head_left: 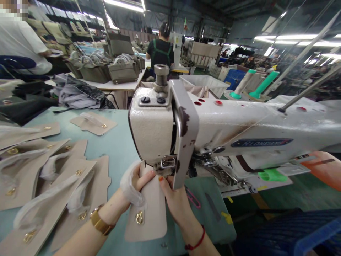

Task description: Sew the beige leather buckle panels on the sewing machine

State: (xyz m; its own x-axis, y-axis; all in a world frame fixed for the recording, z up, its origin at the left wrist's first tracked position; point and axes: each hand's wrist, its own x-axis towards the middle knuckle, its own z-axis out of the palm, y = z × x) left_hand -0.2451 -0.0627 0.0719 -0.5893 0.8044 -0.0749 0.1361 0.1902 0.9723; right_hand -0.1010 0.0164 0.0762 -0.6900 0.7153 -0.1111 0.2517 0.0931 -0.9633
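Note:
A beige leather flap (149,217) with a gold clasp lies on the teal table under the head of a white sewing machine (239,131). My left hand (137,185), with a gold watch on its wrist, grips the flap's left upper edge along with a bunched piece of clear plastic wrap (128,188). My right hand (176,202), a red cord on its wrist, pinches the flap's top right edge just below the presser foot (166,165). The needle itself is hidden behind the machine head.
Several more beige flaps with gold clasps and plastic wrap (53,185) are piled on the table at left. Pink-handled snips (193,199) lie right of my hand. Thread cones (263,85) stand behind the machine. Grey handbags (122,71) sit on a far table; other people work nearby.

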